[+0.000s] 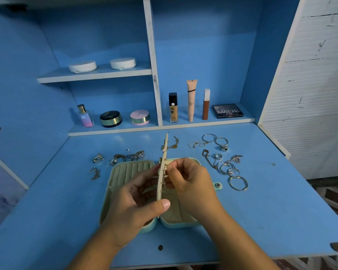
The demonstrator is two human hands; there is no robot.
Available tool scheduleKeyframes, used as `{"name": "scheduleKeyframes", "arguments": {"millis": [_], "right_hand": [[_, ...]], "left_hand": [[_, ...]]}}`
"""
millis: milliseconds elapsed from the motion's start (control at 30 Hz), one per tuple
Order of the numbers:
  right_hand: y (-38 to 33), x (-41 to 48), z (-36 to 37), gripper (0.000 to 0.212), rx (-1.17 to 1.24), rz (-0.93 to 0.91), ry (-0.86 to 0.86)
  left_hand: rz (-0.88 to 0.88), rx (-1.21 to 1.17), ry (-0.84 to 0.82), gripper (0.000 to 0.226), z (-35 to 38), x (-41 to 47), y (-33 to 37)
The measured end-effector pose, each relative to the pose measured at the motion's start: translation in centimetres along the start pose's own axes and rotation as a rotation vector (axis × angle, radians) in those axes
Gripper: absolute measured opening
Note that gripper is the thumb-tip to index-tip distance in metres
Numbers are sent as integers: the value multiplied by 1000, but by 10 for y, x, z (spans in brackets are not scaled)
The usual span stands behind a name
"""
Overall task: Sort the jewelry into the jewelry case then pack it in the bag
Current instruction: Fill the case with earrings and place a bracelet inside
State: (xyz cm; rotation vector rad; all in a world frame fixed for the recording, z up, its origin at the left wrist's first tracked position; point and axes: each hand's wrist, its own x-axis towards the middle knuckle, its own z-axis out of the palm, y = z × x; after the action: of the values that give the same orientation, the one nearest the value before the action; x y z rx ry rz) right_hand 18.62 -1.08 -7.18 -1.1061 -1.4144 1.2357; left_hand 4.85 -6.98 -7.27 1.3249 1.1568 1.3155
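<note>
Head view: I'm looking forward and down from close above the case (125, 172).
Facing: toward the shelves (94, 75) behind the case.

Open jewelry case (125, 170) — both hands (139, 199) at its upright panel (162, 172)

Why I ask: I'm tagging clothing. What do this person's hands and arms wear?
Nothing visible. The left hand and right hand are ungloved, no rings on the fingers that show. Both forearms are bare to the frame's edge: no sleeves, watch or bracelets. The left thumbnail looks short and unpolished.
</note>
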Motion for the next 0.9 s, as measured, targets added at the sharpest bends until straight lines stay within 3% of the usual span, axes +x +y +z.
{"name": "scheduleKeyframes", "arguments": {"millis": [333, 600, 900], "right_hand": [[7, -1, 3, 12, -156, -75, 46], [2, -6, 4, 13, 34, -36, 73], [0, 1, 1, 12, -131, -82, 12]], "left_hand": [[-15, 26, -17, 70, 0, 1, 0], [-6, 35, -13, 72, 1, -1, 1], [-8, 64, -25, 66, -3, 0, -1]]}}
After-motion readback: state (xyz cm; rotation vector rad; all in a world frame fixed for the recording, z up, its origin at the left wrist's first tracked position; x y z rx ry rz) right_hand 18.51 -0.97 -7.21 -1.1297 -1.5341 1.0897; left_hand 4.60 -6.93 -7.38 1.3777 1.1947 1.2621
